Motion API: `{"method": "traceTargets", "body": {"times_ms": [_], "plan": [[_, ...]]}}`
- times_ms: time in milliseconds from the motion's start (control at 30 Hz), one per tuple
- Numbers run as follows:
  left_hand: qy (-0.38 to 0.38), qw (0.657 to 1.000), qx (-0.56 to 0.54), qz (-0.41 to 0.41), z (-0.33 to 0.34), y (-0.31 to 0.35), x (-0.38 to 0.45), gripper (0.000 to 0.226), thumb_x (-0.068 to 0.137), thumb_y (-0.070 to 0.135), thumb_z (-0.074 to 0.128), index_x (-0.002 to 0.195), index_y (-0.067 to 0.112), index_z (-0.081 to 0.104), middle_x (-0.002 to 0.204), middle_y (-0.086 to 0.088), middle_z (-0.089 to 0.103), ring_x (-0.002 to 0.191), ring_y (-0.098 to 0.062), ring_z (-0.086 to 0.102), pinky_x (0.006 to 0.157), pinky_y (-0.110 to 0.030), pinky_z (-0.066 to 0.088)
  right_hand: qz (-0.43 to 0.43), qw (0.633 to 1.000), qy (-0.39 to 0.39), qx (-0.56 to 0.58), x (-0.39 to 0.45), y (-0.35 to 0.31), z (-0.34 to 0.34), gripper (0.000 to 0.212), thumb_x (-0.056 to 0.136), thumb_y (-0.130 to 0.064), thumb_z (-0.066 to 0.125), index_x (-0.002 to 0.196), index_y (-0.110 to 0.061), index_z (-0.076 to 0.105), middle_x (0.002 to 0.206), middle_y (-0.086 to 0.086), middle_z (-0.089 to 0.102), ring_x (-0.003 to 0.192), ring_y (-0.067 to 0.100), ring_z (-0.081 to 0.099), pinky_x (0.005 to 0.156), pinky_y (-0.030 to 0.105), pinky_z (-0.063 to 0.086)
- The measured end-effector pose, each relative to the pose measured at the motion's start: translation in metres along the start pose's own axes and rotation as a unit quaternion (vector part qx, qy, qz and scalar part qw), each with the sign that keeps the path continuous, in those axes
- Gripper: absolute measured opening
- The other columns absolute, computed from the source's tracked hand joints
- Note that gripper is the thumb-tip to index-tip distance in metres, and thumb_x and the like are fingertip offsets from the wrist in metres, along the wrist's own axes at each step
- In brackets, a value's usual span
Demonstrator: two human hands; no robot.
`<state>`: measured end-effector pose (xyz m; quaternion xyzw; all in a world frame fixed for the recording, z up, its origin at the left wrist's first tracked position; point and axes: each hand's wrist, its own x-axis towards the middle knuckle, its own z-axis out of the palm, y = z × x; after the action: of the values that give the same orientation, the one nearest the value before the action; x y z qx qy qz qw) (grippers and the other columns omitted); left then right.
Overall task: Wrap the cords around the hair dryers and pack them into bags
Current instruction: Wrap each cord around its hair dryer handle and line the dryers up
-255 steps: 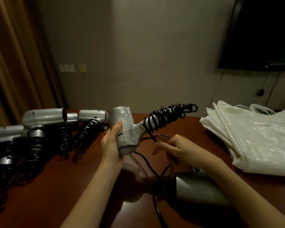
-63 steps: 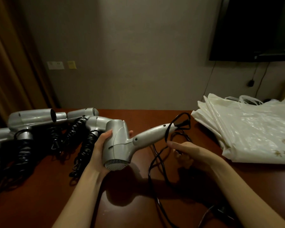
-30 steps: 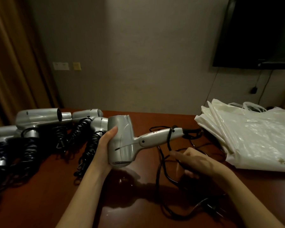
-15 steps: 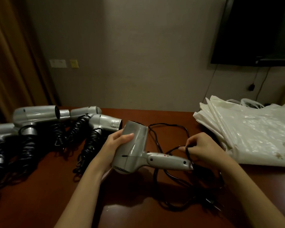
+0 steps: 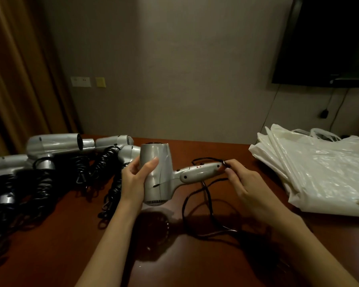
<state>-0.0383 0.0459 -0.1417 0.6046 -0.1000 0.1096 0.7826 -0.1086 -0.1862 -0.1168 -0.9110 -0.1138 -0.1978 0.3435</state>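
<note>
While the left hand [image 5: 136, 181] grips the barrel of a silver hair dryer [image 5: 157, 174], thumb laid across the near face and fingers curled round the far side, the unit is held clear of the brown table [image 5: 56, 245] at the centre of the view, its barrel roughly upright with the grille end down and its handle [image 5: 200, 172] pointing toward 3 o'clock. The right hand [image 5: 245, 183] is at the tip of that handle, thumb and forefinger pinching the black cord [image 5: 197, 206] where it leaves the handle end; the remaining fingers are curled, and whether they also bear on the cord cannot be told. From the pinch a small loop of cord shows above the handle, and the rest hangs down in loose loops toward 5 o'clock, lying on the table beneath the right forearm; the plug end is lost in shadow. At 9 o'clock from the held unit lies a group of other silver hair dryers [image 5: 54, 143], lying on the table with black cords [image 5: 44, 183] wound about their handles, the nearest just beside the left hand. At 3 o'clock, well apart from the right hand, a stack of white plastic bags [image 5: 323, 172] rests flat on the table, none of them seen to hold a dryer. On the wall beyond, a dark television [image 5: 327, 38] hangs at 1 o'clock, wall sockets [image 5: 81, 82] sit at 10 o'clock, and a brown curtain [image 5: 15, 69] fills the left edge.
</note>
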Motion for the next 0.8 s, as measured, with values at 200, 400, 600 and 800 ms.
{"method": "traceTargets", "body": {"times_ms": [200, 400, 600, 800], "plan": [[-0.058, 0.998, 0.008, 0.010, -0.002, 0.001, -0.001, 0.052, 0.050, 0.048, 0.072, 0.093, 0.018, 0.068, 0.078, 0.003, 0.074, 0.070, -0.014, 0.070, 0.056, -0.024, 0.055, 0.056, 0.992, 0.046, 0.102, 0.006, 0.015, -0.003, 0.026, 0.103, -0.022, 0.037, 0.093, -0.019, 0.061, 0.067, -0.008, 0.058, 0.060, 0.007, 0.050, 0.058, 0.026, 0.040], [0.004, 1.000, -0.013, 0.010, -0.002, 0.002, -0.001, 0.042, 0.055, 0.043, 0.074, 0.089, 0.019, 0.069, 0.071, 0.004, 0.073, 0.063, -0.010, 0.069, 0.051, -0.023, 0.053, -0.005, 0.997, 0.053, 0.057, 0.001, 0.010, 0.007, 0.025, 0.100, -0.023, 0.043, 0.119, -0.026, 0.060, 0.058, -0.014, 0.056, 0.048, 0.001, 0.049, 0.047, 0.015, 0.035], [0.059, 0.995, -0.079, -0.023, -0.004, 0.002, 0.001, 0.063, 0.054, 0.051, 0.073, 0.103, 0.011, 0.069, 0.093, -0.011, 0.073, 0.081, -0.024, 0.070, 0.063, -0.033, 0.058, -0.022, 0.992, -0.015, 0.121, -0.004, -0.008, 0.013, 0.035, 0.101, -0.016, 0.040, 0.128, -0.038, 0.043, 0.058, -0.028, 0.057, 0.056, -0.007, 0.055, 0.055, 0.006, 0.040], [-0.013, 0.988, -0.140, -0.065, 0.001, 0.000, -0.001, 0.046, 0.077, 0.040, 0.066, 0.111, 0.008, 0.066, 0.101, -0.014, 0.071, 0.086, -0.027, 0.068, 0.070, -0.035, 0.058, 0.062, 0.959, -0.173, 0.215, -0.003, 0.005, 0.006, 0.038, 0.092, -0.052, 0.041, 0.085, -0.031, 0.073, 0.066, 0.004, 0.054, 0.060, 0.018, 0.055, 0.071, 0.037, 0.052]]}}
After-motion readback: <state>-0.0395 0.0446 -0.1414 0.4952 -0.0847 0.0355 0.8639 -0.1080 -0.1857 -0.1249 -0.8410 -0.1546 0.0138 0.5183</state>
